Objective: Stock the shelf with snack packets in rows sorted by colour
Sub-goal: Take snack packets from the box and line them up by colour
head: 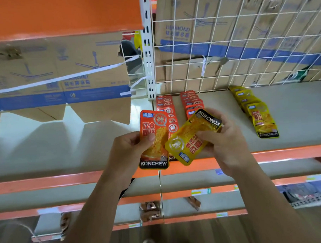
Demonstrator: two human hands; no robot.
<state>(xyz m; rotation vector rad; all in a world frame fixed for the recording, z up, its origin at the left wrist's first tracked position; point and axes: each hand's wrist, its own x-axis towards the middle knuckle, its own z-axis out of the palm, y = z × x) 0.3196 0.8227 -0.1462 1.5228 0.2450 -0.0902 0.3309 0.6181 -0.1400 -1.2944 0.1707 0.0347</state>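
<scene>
From my remote view, the left hand (128, 150) pinches an orange packet (152, 121) upright by its left edge, thumb on its face, over the front edge of the shelf (293, 112). The right hand (228, 142) grips a yellow packet (191, 133), upside down and tilted, overlapping the orange one's right side. The hands are close together, each clamped on its own packet. Behind them, two orange rows (165, 104) run forward from the shelf's back left corner. A yellow row (255, 115) lies well apart, towards the right. A white wire grid (200, 18) backs the shelf, with cardboard boxes (184, 10) behind it.
</scene>
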